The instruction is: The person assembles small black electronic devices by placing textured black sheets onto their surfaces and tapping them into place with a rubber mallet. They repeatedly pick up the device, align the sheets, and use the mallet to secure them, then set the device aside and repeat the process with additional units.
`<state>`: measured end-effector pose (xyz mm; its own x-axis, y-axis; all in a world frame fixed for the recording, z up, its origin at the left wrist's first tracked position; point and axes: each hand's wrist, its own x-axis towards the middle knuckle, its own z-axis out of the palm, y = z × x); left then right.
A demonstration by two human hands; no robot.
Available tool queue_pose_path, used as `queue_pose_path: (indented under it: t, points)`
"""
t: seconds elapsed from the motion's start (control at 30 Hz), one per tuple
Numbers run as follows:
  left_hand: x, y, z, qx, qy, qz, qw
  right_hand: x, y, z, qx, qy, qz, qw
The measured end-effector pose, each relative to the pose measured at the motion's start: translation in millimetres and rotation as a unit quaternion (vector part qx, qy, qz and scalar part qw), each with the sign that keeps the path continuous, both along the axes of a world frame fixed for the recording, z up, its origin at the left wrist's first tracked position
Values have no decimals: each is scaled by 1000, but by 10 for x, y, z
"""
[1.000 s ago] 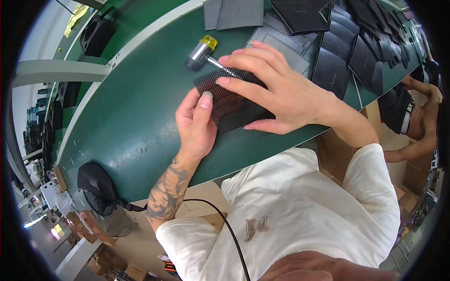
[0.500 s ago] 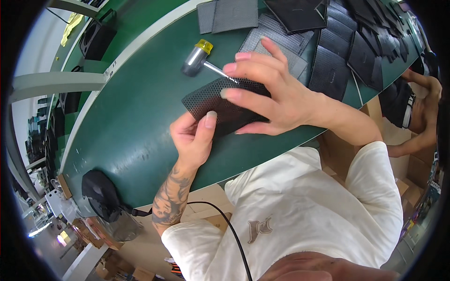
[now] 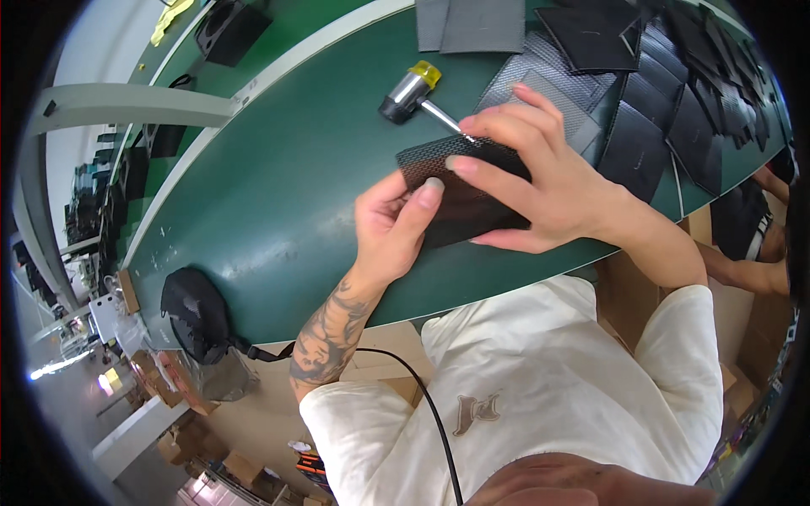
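A black mesh panel [image 3: 462, 204] with a honeycomb pattern is held above the green table. My left hand [image 3: 390, 226] grips its left end, thumb on top and the other fingers largely hidden below. Across the panel's right end arches my right hand [image 3: 561, 190], its thumb at the near edge and its fingertips over the far side. The fingers of that hand are somewhat spread. Just beyond the panel lies a two-headed mallet [image 3: 411, 94] with a yellow face, a dark face and a metal handle. My right fingertips hide the handle's end.
Grey panels [image 3: 484, 25] and silvery mesh panels [image 3: 548, 63] lie at the far side. Many black panels [image 3: 634, 139] overlap at the right. A black bag [image 3: 194, 308] rests at the table's left end. Another person's arm [image 3: 742, 268] shows at the right.
The view has shifted, so the table and its things appear farther right and slightly higher. Both hands keep nearly the same hold on the black mesh panel.
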<state>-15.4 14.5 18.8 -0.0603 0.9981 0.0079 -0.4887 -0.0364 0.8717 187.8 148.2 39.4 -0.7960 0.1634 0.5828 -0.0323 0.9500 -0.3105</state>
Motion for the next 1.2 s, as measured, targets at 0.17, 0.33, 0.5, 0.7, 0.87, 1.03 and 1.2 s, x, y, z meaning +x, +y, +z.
queue_pose_path:
  t: [0.17,0.33,0.5,0.7,0.87,1.03,1.2]
  points:
    - [10,16,18,-7,-53,-24,998,2,13,-16,0,26,13,1000]
    - [3,33,12,-24,-70,-34,997,3,-3,-24,-17,53,16,998]
    - [2,25,26,-74,-12,-15,997,-1,0,-56,-23,56,25,998]
    - [-2,36,26,-64,-10,-23,998,-16,-6,-75,-25,73,29,997]
    - [7,34,17,-64,-23,-26,997,-8,3,-77,-28,79,37,996]
    - [-26,23,5,-53,-83,-47,994,-27,1,-101,-36,90,42,994]
    - [-23,47,51,-75,-37,1,997,-33,51,-58,-37,68,28,997]
